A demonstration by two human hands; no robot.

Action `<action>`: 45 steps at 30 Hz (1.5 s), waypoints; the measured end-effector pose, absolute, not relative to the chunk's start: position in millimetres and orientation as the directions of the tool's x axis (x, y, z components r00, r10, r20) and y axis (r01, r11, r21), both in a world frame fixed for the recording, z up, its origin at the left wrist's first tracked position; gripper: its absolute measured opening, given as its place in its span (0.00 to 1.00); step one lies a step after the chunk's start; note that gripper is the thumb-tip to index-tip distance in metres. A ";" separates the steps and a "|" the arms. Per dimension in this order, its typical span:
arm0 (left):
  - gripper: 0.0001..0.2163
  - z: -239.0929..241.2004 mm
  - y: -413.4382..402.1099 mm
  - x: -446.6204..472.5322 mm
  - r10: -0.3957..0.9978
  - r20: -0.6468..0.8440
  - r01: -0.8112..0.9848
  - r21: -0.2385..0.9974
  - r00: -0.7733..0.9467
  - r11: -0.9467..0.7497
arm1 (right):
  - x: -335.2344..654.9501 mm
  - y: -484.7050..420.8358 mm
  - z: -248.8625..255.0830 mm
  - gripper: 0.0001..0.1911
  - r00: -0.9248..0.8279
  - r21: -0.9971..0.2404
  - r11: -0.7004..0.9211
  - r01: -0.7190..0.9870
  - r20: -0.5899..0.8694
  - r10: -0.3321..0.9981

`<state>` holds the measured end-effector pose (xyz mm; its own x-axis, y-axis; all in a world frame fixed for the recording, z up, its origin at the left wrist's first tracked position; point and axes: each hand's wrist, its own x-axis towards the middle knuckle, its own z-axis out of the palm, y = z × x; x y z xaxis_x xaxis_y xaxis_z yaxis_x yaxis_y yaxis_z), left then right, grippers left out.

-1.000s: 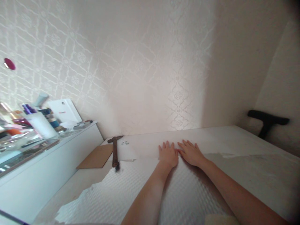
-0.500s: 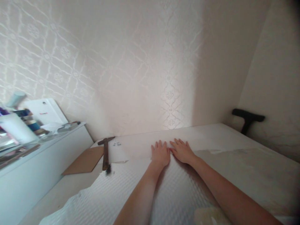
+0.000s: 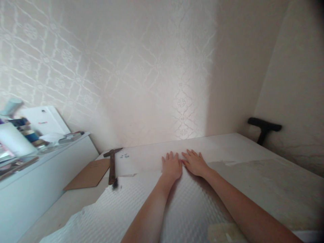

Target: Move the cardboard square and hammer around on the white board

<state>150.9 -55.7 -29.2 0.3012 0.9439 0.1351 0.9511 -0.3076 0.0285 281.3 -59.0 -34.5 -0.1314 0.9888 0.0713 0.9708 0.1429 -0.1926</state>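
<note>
Left hand (image 3: 172,167) and right hand (image 3: 194,164) were laid flat at lower centre, fingers apart, on white sheeting (image 3: 187,202); even pressure seemed best.

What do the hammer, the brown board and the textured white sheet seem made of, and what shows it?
Hammer: dark, dull head, probably metal; brown handle, perhaps wood.
Brown board: matte, evenly tan, perhaps cardboard or fibreboard.
Textured white sheet: slight sheen over a raised pattern, possibly plastic.

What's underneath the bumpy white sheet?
Beside the ragged left edge of the bumpy white sheet, a pale surface shows. Whatever lies directly beneath the sheet is covered, so unseen.
</note>
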 end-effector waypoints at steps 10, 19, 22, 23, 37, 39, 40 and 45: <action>0.22 -28.6 -55.2 151.0 0.946 0.122 0.951 0.040 0.299 -0.306 | 280.1 -60.1 -32.6 0.28 -0.131 -0.192 0.142 0.971 0.070 0.989; 0.22 -26.9 -55.8 151.8 0.950 0.104 0.953 0.033 0.295 -0.300 | 281.0 -58.5 -35.2 0.28 -0.126 -0.194 0.137 0.971 0.068 0.990; 0.22 -26.6 -56.2 151.9 0.950 0.103 0.954 0.030 0.295 -0.300 | 281.2 -58.3 -35.4 0.28 -0.127 -0.190 0.139 0.972 0.070 0.989; 0.22 -26.5 -56.4 151.8 0.950 0.102 0.953 0.029 0.296 -0.301 | 281.3 -58.3 -35.4 0.28 -0.129 -0.187 0.141 0.972 0.071 0.989; 0.22 -27.1 -55.9 151.2 0.950 0.108 0.954 0.028 0.295 -0.299 | 281.4 -57.1 -37.2 0.28 -0.131 -0.176 0.144 0.974 0.083 0.988; 0.22 -27.4 -55.7 151.0 0.949 0.107 0.953 0.030 0.296 -0.301 | 281.7 -56.8 -37.5 0.28 -0.130 -0.177 0.142 0.974 0.078 0.988; 0.23 -27.6 -55.7 151.0 0.949 0.110 0.953 0.032 0.296 -0.301 | 281.8 -56.7 -37.4 0.28 -0.130 -0.180 0.141 0.973 0.075 0.989; 0.22 -28.8 -55.6 151.2 0.946 0.128 0.952 0.038 0.297 -0.304 | 281.6 -57.2 -36.6 0.28 -0.131 -0.187 0.142 0.972 0.073 0.989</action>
<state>151.2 -55.6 -28.8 0.2972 0.9463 0.1276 0.9519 -0.3041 0.0378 281.6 -57.2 -36.6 -0.1307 0.9887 0.0730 0.9720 0.1422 -0.1869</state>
